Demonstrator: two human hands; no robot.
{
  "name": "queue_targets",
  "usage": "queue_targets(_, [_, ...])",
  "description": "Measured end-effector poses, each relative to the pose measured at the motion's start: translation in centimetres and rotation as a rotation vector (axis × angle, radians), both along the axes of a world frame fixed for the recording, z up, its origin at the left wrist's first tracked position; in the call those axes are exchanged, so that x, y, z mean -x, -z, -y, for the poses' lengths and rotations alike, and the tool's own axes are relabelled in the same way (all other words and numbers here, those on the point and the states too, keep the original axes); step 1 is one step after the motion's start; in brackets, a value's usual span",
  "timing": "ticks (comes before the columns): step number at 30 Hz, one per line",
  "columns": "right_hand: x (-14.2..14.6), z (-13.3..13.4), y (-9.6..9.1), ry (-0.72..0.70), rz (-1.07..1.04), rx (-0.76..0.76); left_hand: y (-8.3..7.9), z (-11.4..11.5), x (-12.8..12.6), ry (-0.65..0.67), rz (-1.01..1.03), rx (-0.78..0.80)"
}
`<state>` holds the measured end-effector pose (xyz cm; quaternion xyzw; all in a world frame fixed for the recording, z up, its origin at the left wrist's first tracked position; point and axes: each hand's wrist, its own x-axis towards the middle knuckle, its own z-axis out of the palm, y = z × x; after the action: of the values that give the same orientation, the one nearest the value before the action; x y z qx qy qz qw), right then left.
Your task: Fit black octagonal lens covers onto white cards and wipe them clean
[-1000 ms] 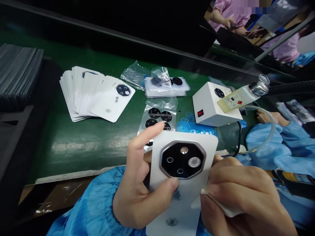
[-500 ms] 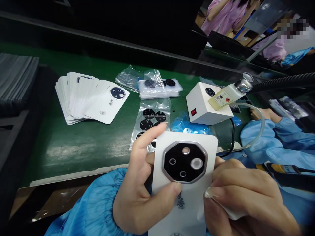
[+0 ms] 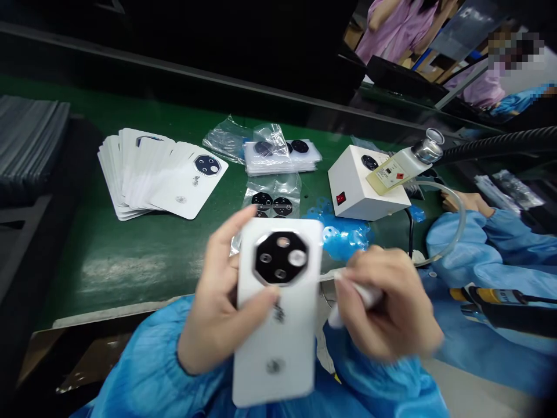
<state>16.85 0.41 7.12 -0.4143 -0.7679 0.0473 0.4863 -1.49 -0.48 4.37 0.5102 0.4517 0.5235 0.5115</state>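
Observation:
My left hand point(image 3: 213, 313) grips a white phone back cover point(image 3: 293, 337) upright by its left side, thumb across the front just below the camera area. The cover has a black octagonal camera plate point(image 3: 281, 258) with several round lens spots, and dark printed marks beneath it. To the right of the cover, apart from it, my right hand point(image 3: 395, 307) is closed around a crumpled white cloth point(image 3: 368, 295), blurred by motion. Black camera decals point(image 3: 282, 206) on a clear sheet lie behind the cover, partly hidden by it.
Fanned white covers point(image 3: 174, 180) lie at left, beside a grey stack point(image 3: 32, 145). Behind are clear-film sheets point(image 3: 281, 159) and blue film pieces point(image 3: 343, 238). A white box point(image 3: 365, 197) bears a dispenser bottle point(image 3: 404, 165). A co-worker's blue sleeve point(image 3: 513, 238) is at right.
My left hand and the cover have moved left and away from my face, showing more of the cover. My right hand with the cloth has drawn off the cover's right edge.

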Motion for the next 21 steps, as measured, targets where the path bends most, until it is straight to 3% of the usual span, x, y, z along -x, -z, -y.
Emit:
queue_targets(1, [-0.5,-0.9,1.0,0.045,0.044,0.017,0.4,-0.1,1.0,-0.021,-0.001,0.03])
queue_targets(5, [-2.4,-4.3,5.1,0.204,0.461,0.294,1.5,0.0,4.4,-0.339,0.087,0.257])
queue_targets(8, [-2.3,-5.6,6.8,0.223,0.57,0.359,1.7,0.5,5.1,-0.44,0.058,0.307])
queue_targets(14, [0.0,-6.3,8.4,-0.02,0.627,0.517,2.0,0.7,3.9,-0.371,0.002,0.276])
queue_targets(17, [0.3,-6.1,9.1,-0.025,0.597,0.567,2.2,0.7,3.2,-0.323,0.044,0.308])
queue_targets(21, [0.2,-5.9,9.6,-0.028,0.563,0.591,2.0,1.2,1.1,-0.179,0.139,0.232])
